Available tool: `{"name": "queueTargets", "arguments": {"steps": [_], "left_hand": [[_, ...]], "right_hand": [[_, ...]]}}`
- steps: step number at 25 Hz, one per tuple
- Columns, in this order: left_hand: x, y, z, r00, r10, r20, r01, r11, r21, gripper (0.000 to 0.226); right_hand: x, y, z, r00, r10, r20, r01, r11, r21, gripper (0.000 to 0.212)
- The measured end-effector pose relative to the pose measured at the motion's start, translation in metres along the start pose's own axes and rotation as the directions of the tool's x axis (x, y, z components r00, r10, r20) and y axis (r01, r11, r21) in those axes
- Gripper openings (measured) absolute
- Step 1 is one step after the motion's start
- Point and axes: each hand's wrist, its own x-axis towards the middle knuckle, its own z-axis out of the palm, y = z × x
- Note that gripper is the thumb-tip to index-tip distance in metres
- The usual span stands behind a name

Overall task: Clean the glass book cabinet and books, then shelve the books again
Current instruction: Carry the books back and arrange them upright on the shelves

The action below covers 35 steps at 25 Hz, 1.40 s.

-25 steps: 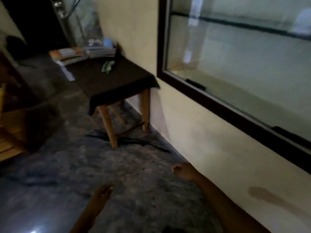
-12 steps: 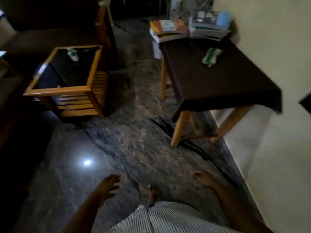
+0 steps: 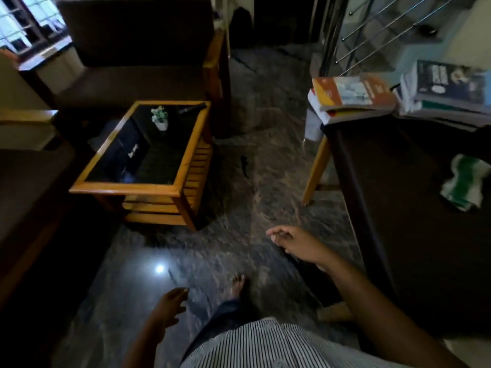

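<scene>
Table (image 3: 398, 221) filled my right side, books (image 3: 353, 94) stacked in two piles at its far end, cloth (image 3: 465, 181) lying nearer on it, cabinet out of view. Right hand (image 3: 297, 244) hung empty just beside the table edge, fingers loosely curled; left hand (image 3: 170, 306) sat low over the floor, fingers loosely spread, empty too. I read it as the fetching step: next, a reach over that edge for cloth or top book.
</scene>
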Motion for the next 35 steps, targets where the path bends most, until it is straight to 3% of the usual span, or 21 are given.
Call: {"name": "queueTargets", "arguments": {"steps": [4,6,8,10,12,15,17,18,19,20,22,24,27,28,29,31,33,35], "left_hand": [[0.083,0.168,0.021,0.972,0.174,0.159,-0.188,0.979,0.076,0.015],[0.13,0.262,0.053,0.918,0.278,0.282,-0.327,0.933,0.148,0.019],[0.158,0.351,0.098,0.833,0.367,0.414,-0.485,0.844,0.227,0.017],[0.17,0.432,0.157,0.709,0.482,0.516,-0.657,0.716,0.234,0.016],[0.169,0.499,0.212,0.561,0.589,0.581,-0.798,0.572,0.191,0.024],[0.164,0.574,0.283,0.296,0.745,0.597,-0.95,0.293,0.106,0.031],[0.166,0.612,0.319,0.105,0.796,0.596,-0.994,0.083,0.064,0.043],[0.173,0.628,0.337,0.065,0.776,0.627,-0.997,0.022,0.076,0.055],[0.183,0.643,0.354,0.07,0.743,0.666,-0.991,-0.027,0.134,0.067],[0.192,0.656,0.37,0.122,0.697,0.706,-0.969,-0.071,0.238,0.074],[0.213,0.678,0.398,0.283,0.533,0.798,-0.891,-0.162,0.425,0.075],[0.224,0.689,0.413,0.358,0.376,0.855,-0.885,-0.156,0.44,0.076],[0.222,0.705,0.418,0.281,0.346,0.895,-0.926,-0.148,0.348,0.052],[0.22,0.71,0.417,0.259,0.337,0.905,-0.959,-0.02,0.281,0.035],[0.217,0.718,0.415,0.272,0.304,0.913,-0.958,0.177,0.226,0.02],[0.214,0.74,0.414,0.295,0.165,0.941,-0.854,0.486,0.182,0.027],[0.211,0.762,0.419,0.224,-0.04,0.974,-0.819,0.533,0.21,0.047],[0.199,0.771,0.423,0.106,-0.141,0.984,-0.825,0.54,0.167,0.058]], "right_hand": [[0.07,-0.002,-0.081,0.966,0.164,-0.201,-0.155,0.986,0.057,0.028],[0.086,0.013,-0.126,0.909,0.298,-0.291,-0.287,0.955,0.081,0.03],[0.093,0.022,-0.162,0.822,0.418,-0.385,-0.351,0.906,0.234,0.03],[0.102,0.024,-0.191,0.72,0.527,-0.452,-0.295,0.822,0.488,0.027],[0.118,0.019,-0.214,0.63,0.58,-0.517,-0.117,0.729,0.675,0.024],[0.162,0.009,-0.265,0.482,0.575,-0.661,0.167,0.68,0.714,0.021],[0.193,-0.001,-0.306,0.437,0.571,-0.695,0.247,0.667,0.703,0.019],[0.21,-0.005,-0.328,0.437,0.562,-0.702,0.264,0.666,0.697,0.017],[0.225,-0.009,-0.346,0.451,0.548,-0.705,0.268,0.67,0.692,0.016],[0.239,-0.012,-0.361,0.465,0.53,-0.709,0.258,0.685,0.681,0.016],[0.267,-0.013,-0.386,0.463,0.516,-0.721,0.189,0.737,0.649,0.015],[0.287,-0.012,-0.396,0.418,0.512,-0.75,0.013,0.822,0.569,0.015],[0.307,-0.02,-0.394,0.378,0.527,-0.761,-0.249,0.85,0.464,0.027],[0.315,-0.026,-0.392,0.363,0.542,-0.758,-0.309,0.837,0.451,0.031],[0.321,-0.034,-0.392,0.334,0.575,-0.747,-0.365,0.81,0.459,0.035],[0.335,-0.054,-0.398,0.234,0.686,-0.689,-0.445,0.705,0.551,0.043],[0.342,-0.077,-0.411,0.173,0.778,-0.604,-0.513,0.595,0.619,0.057],[0.343,-0.099,-0.424,0.167,0.826,-0.538,-0.504,0.541,0.673,0.064]]}}
